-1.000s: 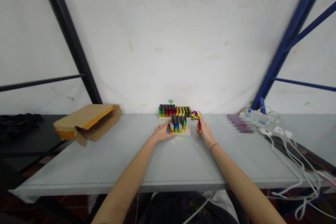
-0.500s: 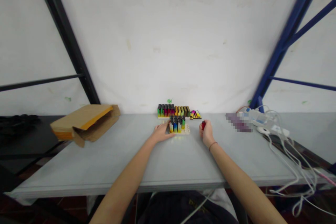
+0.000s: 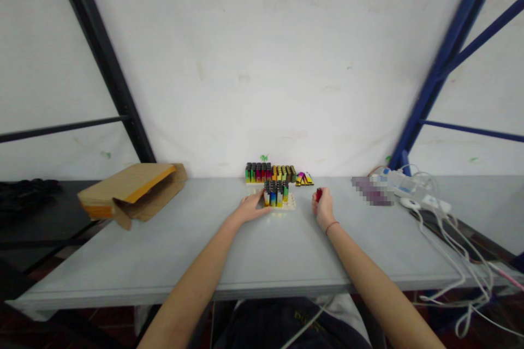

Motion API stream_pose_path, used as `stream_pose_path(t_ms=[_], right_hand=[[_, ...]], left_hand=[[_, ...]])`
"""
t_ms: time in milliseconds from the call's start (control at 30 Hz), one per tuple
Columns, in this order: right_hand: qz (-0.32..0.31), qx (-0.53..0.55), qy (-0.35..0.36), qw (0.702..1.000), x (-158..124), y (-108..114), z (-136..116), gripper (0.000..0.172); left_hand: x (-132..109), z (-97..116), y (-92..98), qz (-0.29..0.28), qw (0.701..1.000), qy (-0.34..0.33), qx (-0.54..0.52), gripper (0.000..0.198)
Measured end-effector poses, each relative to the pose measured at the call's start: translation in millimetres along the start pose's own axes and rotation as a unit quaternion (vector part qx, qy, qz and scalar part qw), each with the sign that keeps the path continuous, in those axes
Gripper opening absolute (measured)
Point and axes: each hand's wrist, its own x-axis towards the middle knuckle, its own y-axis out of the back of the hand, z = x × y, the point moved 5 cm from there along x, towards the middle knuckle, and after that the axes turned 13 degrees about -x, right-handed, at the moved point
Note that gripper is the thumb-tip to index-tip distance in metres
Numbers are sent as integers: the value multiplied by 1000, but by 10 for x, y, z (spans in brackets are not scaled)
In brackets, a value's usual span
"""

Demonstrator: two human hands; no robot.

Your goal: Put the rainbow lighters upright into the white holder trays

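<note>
On the grey table (image 3: 254, 251), a white tray (image 3: 290, 205) holds several upright coloured lighters (image 3: 275, 194). My left hand (image 3: 251, 208) rests flat against the tray's left side, fingers stretched out and touching it. To the tray's right, my right hand (image 3: 324, 208) is closed on a red lighter (image 3: 318, 193) and holds it upright just above the table. Behind the tray stands a full row of lighters (image 3: 270, 172) against the wall, with a few loose lighters (image 3: 304, 178) lying at its right end.
A torn cardboard box (image 3: 130, 192) lies at the left of the table. White power strips and tangled cables (image 3: 426, 199) cover the right side, beside a blurred purple object (image 3: 371, 191). Dark and blue rack posts flank the white wall. A black surface sits far left.
My right hand has drawn away from the tray to the right with the red lighter in it. My left hand has stayed at the tray.
</note>
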Motion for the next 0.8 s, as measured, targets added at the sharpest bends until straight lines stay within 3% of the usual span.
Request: stream_pose_path(t_ms=[333,800], right_hand=[[-32,-1,-6,999,25,-19,8,42],[-15,24,-6,1000,9,-10,-8,41]], left_hand=[[14,-10,-25,-11,999,-38,-20,60],[12,1,-29,-21,998,-42,-47,61]])
